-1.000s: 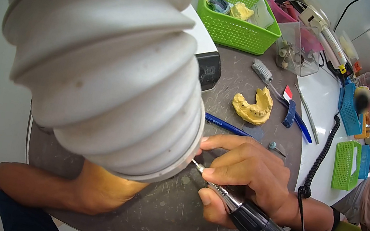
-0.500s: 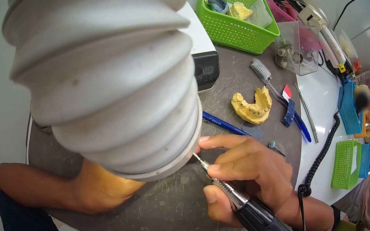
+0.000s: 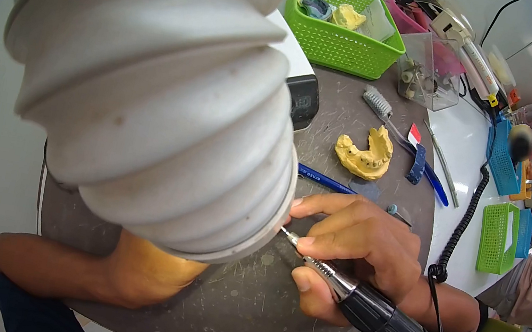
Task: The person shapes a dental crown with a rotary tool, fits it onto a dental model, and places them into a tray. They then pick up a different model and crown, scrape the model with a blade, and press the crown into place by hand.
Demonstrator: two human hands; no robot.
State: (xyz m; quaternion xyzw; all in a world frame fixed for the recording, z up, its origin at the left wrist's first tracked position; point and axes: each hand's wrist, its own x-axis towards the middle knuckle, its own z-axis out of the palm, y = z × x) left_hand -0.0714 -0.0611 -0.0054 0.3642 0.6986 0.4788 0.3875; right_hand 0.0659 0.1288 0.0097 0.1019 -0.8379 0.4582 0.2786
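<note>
From my distant place I am seeing the table (image 3: 254,319), and over its near left part the grey hose (image 3: 157,99) is hanging, covering much of the work. The left hand (image 3: 157,267) is going behind it, so I cannot tell if its fingers are spread, pressed together or pinching something. The right hand (image 3: 366,242) is pinching the handpiece (image 3: 387,327) between thumb and fingers near its metal neck, and the index finger is reaching to the hose rim. The handpiece is lying slantwise, its bur (image 3: 284,231) pointing at this rim (what it is touching, if anything, is hidden from me).

To my judgement, working well here is asking for light pressure, a supported right hand, short strokes, and fingers resting clear of the bur. The hose mouth should be sitting close, for catching dust.

Now I am counting, from big to small: one table, one hose, two green baskets (image 3: 341,51), one handpiece, one brush (image 3: 377,102) with its head toward the far basket, one yellow model (image 3: 359,153) on the table (another yellow piece (image 3: 348,18) is lying in the far basket), one blue pen (image 3: 327,180), one bur.
</note>
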